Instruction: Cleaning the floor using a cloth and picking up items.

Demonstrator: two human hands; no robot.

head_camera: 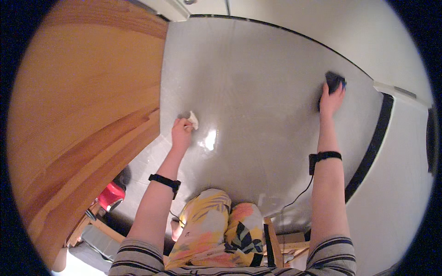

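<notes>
My left hand (pixel 182 130) grips a small crumpled white cloth or tissue (pixel 193 120) just above or on the grey floor (pixel 248 114); I cannot tell if it touches. Farther out to the right, my right hand (pixel 332 102) has its fingers around a dark cloth or sponge (pixel 334 80) against the floor. That dark item is partly blurred, and a bluish bit shows by the fingertips. Between the hands, a bright light reflection lies on the smooth floor, nearer the left one. My knees, in patterned trousers (pixel 207 220), rest on the floor below.
A tall wood-grain panel (pixel 93 79) bounds the left side. White surfaces (pixel 345 31) rise at the far side and right, with a black strip (pixel 374 141) along the right base. A red object (pixel 111 196) stands lower left. Thin cables hang from black wrist bands (pixel 329 156).
</notes>
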